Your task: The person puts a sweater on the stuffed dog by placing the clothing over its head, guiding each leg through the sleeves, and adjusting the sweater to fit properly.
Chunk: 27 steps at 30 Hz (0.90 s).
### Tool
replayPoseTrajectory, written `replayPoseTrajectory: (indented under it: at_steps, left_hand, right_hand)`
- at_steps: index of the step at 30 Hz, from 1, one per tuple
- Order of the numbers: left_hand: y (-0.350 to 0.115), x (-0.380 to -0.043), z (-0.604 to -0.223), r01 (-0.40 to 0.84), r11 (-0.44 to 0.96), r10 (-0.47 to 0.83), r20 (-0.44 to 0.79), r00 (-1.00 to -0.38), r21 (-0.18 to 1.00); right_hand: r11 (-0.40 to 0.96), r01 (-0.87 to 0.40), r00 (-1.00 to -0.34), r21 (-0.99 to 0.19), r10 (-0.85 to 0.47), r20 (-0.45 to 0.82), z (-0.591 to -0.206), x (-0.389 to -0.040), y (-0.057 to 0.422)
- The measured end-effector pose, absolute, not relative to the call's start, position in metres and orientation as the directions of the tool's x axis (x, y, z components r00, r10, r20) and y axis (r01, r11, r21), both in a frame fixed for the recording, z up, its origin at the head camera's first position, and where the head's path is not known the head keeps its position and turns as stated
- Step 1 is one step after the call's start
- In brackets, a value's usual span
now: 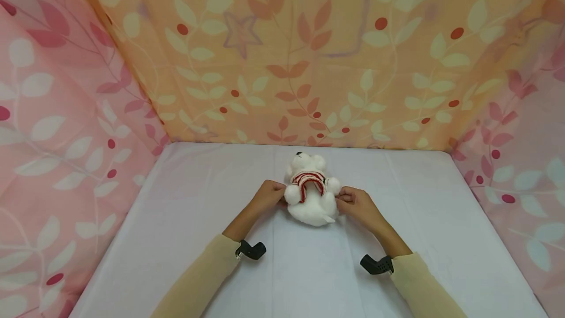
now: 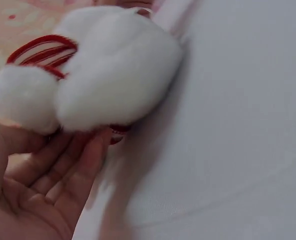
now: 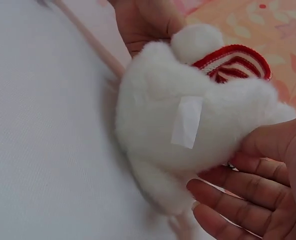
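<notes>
A white plush bear (image 1: 312,210) in a red-and-white striped knitted top (image 1: 309,178) is at the middle of the table, its head toward the back wall. My left hand (image 1: 268,195) grips the toy's left side; in the left wrist view that hand's thumb and fingers (image 2: 90,155) pinch close under a round paw (image 2: 25,95). On the other side my right hand (image 1: 356,205) holds the bear, with the thumb (image 3: 268,142) against the fur and the fingers partly hidden beneath. A white tag (image 3: 187,122) shows on the fur in the right wrist view.
A white cloth (image 1: 198,171) covers the table. Pink leaf-patterned fabric (image 1: 66,136) hangs at the left and right, and orange patterned fabric (image 1: 282,63) at the back. Black wrist cameras (image 1: 251,250) sit on both forearms.
</notes>
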<state>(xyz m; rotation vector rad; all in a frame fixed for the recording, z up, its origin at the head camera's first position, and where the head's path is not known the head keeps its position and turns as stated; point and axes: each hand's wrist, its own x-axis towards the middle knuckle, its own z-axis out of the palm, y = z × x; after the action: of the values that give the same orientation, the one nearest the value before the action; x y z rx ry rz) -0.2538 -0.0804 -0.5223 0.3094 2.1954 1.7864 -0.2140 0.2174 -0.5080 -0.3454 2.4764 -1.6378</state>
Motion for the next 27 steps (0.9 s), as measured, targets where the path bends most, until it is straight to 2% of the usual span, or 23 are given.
replayPoseTrajectory:
  at_steps: [2,5,11,15,19,27]
  left_hand:
    - [-0.083,-0.252,-0.523,-0.078,0.097,0.406,-0.111,-0.907,0.992]
    - [-0.085,-0.250,-0.526,-0.101,0.032,0.453,-0.105,-0.885,0.994]
    - [-0.079,-0.243,-0.529,0.016,0.036,0.412,0.000,-0.911,0.999]
    - [-0.073,-0.240,-0.528,0.150,0.085,0.344,0.113,-0.932,0.985]
    - [-0.066,-0.239,-0.528,0.306,0.177,0.288,0.248,-0.925,0.936]
    - [-0.056,-0.238,-0.531,0.456,0.302,0.264,0.386,-0.884,0.837]
  right_hand:
    - [0.400,-0.137,-0.967,-0.906,-0.253,0.034,-0.509,-0.211,0.218]
    - [0.437,-0.193,-0.969,-0.878,-0.226,0.100,-0.509,-0.209,0.218]
    - [0.480,-0.259,-0.962,-0.838,-0.205,0.180,-0.510,-0.206,0.215]
    - [0.512,-0.282,-0.958,-0.811,-0.187,0.216,-0.513,-0.206,0.211]
    - [0.552,-0.318,-0.947,-0.771,-0.150,0.283,-0.515,-0.209,0.205]
    - [0.588,-0.374,-0.900,-0.717,-0.044,0.433,-0.520,-0.217,0.188]
